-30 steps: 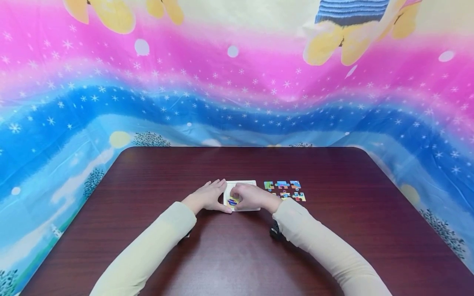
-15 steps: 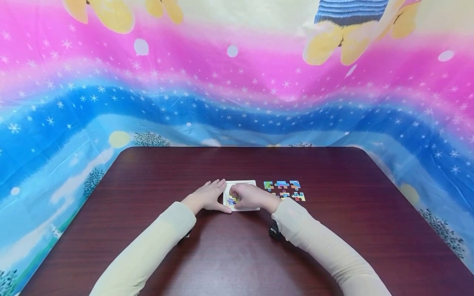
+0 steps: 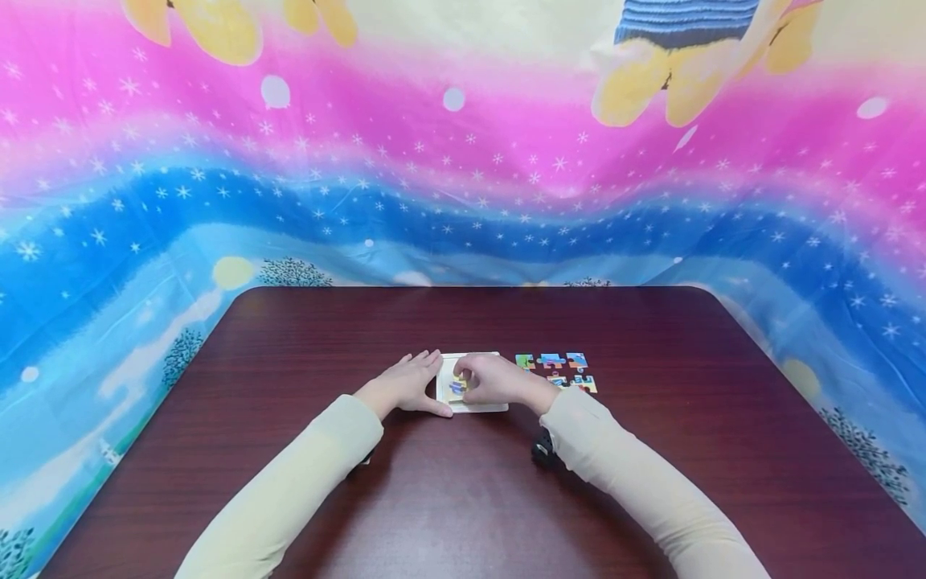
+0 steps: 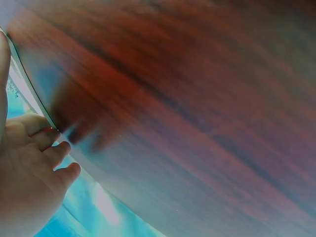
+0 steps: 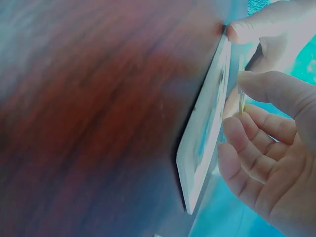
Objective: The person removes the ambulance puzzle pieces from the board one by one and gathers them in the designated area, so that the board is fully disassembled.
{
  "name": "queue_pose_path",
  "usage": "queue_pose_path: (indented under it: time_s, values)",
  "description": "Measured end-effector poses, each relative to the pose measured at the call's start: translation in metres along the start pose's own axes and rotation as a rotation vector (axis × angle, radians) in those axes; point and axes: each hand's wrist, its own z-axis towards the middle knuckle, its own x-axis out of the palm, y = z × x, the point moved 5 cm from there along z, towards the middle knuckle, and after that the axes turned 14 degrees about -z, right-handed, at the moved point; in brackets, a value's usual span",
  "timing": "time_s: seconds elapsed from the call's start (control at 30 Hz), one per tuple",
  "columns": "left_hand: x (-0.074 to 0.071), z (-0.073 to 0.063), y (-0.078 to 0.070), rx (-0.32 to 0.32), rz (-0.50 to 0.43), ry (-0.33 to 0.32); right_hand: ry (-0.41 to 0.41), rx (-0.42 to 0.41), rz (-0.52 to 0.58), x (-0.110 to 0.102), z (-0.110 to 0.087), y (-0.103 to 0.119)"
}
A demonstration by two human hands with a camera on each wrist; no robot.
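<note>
A small white-framed jigsaw tray (image 3: 477, 408) lies on the brown table in the head view. My left hand (image 3: 409, 384) rests along its left side, fingers extended and thumb at the near corner. Over the tray, my right hand (image 3: 502, 379) pinches a yellow and purple jigsaw piece (image 3: 458, 389) between thumb and fingers. In the right wrist view this jigsaw piece (image 5: 241, 98) appears edge-on, raised off the tray (image 5: 185, 165). My right palm hides much of the tray's inside. The left wrist view shows the left hand (image 4: 32, 168) at the tray's edge.
Several loose jigsaw pieces (image 3: 551, 361) lie in two rows just right of the tray, partly behind the right hand. The brown table (image 3: 463, 498) extends around them, with a patterned cloth (image 3: 463, 161) hanging beyond its far edge.
My right hand has raised the jigsaw piece from the tray and shifted slightly right. My left hand and the tray have stayed in place.
</note>
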Motion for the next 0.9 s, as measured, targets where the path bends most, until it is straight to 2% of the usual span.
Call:
queue_pose_path:
  time_s: [0.27,0.47,0.67,0.9]
  values:
    - [0.001,0.0,0.0,0.003,0.012,-0.007,-0.025,-0.003,0.011,-0.007,-0.013,-0.011]
    - [0.001,0.0,0.0,-0.002,0.012,-0.003,-0.027,0.02,0.036,-0.012,-0.027,-0.021]
    - [0.001,0.0,-0.001,0.001,0.022,-0.01,-0.06,0.025,0.016,-0.015,-0.044,-0.028]
    - [0.001,0.0,0.0,-0.003,0.018,-0.002,-0.034,0.095,0.041,-0.014,-0.063,-0.044]
